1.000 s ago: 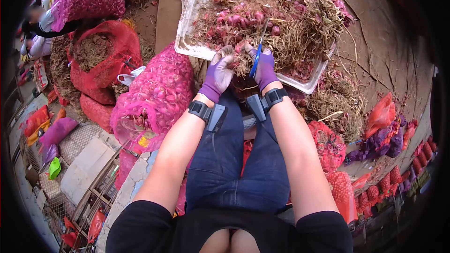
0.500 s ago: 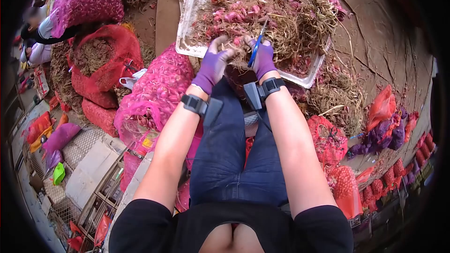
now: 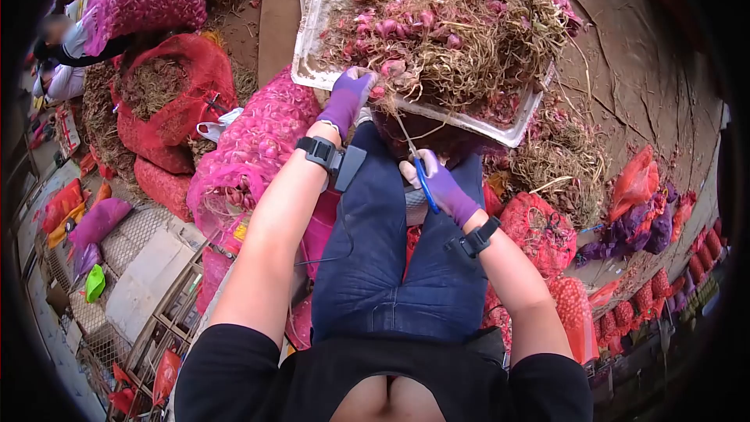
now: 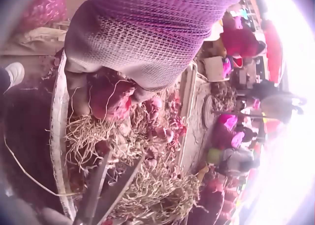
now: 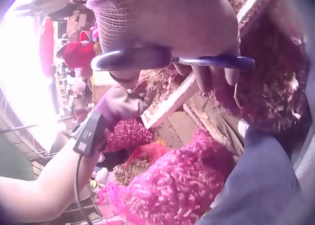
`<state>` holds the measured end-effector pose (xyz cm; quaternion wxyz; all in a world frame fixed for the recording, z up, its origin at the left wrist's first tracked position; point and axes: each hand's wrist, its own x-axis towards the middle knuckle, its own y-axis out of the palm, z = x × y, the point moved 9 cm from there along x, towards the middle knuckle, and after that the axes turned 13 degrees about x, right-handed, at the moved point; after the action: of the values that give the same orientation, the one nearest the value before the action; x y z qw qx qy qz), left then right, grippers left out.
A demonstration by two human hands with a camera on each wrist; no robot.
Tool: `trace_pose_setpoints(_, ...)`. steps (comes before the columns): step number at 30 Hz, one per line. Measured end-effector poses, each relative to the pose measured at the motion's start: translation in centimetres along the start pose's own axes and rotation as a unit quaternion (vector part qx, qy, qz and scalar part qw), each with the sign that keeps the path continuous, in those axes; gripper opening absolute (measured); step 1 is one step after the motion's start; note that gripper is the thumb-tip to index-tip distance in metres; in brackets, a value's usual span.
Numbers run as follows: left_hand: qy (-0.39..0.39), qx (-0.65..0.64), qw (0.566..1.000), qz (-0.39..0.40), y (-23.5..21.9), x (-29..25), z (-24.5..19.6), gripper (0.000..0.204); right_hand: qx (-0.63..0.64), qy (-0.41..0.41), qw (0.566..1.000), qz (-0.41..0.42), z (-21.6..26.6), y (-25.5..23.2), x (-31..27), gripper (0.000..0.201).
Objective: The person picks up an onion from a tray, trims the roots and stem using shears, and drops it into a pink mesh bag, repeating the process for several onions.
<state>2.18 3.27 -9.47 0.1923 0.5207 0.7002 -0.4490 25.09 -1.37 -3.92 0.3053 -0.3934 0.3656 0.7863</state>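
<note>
In the head view the gloved left hand point(image 3: 351, 95) pinches a red bulb point(image 3: 378, 92) at the near edge of the white tray point(image 3: 314, 76). The left wrist view shows the left hand point(image 4: 133, 48) curled round a reddish bulb point(image 4: 109, 99) with thin roots, the blades point(image 4: 106, 185) parted close by. Over the thighs, the gloved right hand point(image 3: 442, 184) grips blue-handled scissors point(image 3: 422, 180), their tips pointing up to the tray edge. In the right wrist view the right hand point(image 5: 170, 26) has the blue handles point(image 5: 135, 59) across it.
Red bulbs point(image 3: 387, 27) and dry stalks point(image 3: 469, 70) fill the tray. A full pink mesh sack point(image 3: 273, 129) stands left of the legs, and a red net bag point(image 3: 539, 234) lies right. Another person point(image 3: 66, 82) is at the far left.
The right hand with the scissors has moved down and back from the tray to above the thighs. The left hand has moved slightly left and up, and a red bulb now shows at its fingertips.
</note>
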Motion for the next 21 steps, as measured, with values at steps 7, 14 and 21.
trace_pose_setpoints(7,0.053,0.046,0.993,-0.094,-0.7,-1.2,1.0,0.021,0.088,0.024,0.995,0.041,1.4,2.3,3.2,0.030)
trace_pose_setpoints(14,0.054,0.173,0.983,-0.011,-1.1,-2.0,-0.7,0.022,0.154,0.052,0.986,0.047,0.7,1.2,6.1,0.024)
trace_pose_setpoints(21,0.113,0.056,0.990,0.061,0.8,-3.0,-2.2,0.027,0.027,0.072,0.997,0.007,2.8,0.7,4.6,0.048)
